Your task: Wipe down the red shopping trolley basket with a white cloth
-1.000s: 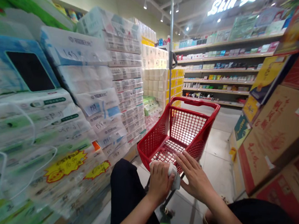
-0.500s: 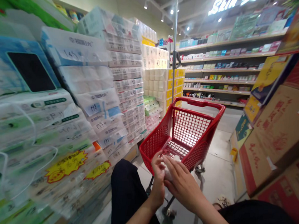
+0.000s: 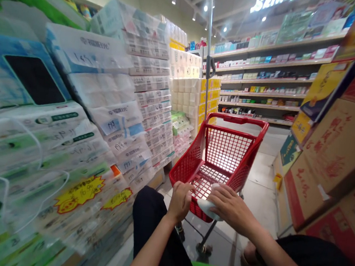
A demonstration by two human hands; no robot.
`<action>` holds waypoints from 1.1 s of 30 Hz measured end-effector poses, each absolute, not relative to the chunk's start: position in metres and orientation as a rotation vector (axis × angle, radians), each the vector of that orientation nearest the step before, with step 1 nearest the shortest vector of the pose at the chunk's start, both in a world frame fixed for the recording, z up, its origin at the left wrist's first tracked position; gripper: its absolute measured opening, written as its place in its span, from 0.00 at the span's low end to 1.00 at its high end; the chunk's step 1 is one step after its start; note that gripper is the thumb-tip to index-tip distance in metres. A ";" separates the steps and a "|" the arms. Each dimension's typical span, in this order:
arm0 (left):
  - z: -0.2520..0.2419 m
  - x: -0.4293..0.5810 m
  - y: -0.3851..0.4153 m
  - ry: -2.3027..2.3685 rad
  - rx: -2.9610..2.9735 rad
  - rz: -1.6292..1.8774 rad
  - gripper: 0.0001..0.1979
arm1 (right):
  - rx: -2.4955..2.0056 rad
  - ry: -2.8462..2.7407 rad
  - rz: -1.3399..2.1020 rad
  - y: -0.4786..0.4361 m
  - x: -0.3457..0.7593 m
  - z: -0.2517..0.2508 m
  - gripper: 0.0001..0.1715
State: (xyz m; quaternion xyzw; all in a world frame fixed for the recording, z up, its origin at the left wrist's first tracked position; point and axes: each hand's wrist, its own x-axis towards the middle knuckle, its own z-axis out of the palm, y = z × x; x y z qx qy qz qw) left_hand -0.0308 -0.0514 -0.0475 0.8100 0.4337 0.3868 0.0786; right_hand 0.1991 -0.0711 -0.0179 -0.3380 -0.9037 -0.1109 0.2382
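A red plastic shopping cart (image 3: pixel 229 141) with a grid-walled basket stands right in front of my knees. My left hand (image 3: pixel 180 201) is closed over the near left corner of the basket's rim, fingers curled. In my right hand (image 3: pixel 228 207) is a crumpled white wipe (image 3: pixel 208 208), pressed against the near rim a little to the right. One end of the wipe hangs below my fingers and another bit shows above them. Whether it is paper or cloth I cannot tell. The inside of the basket shows only its grid floor.
Stacked tissue packs (image 3: pixel 101 94) rise on the left, with a dark-screened device (image 3: pixel 36 80) on them and a white cable (image 3: pixel 52 202) hanging down. Cardboard boxes (image 3: pixel 336 147) line the right. Behind the cart are shelves (image 3: pixel 263 81) of small goods and a metal pole (image 3: pixel 209 47).
My hands have come apart. The left went to the basket's rim, while the right moved rightward with the white wipe, which now shows more fully.
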 end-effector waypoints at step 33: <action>-0.034 -0.020 -0.084 1.510 2.725 0.900 0.22 | -1.075 -2.431 -0.409 -0.038 0.241 -0.005 0.17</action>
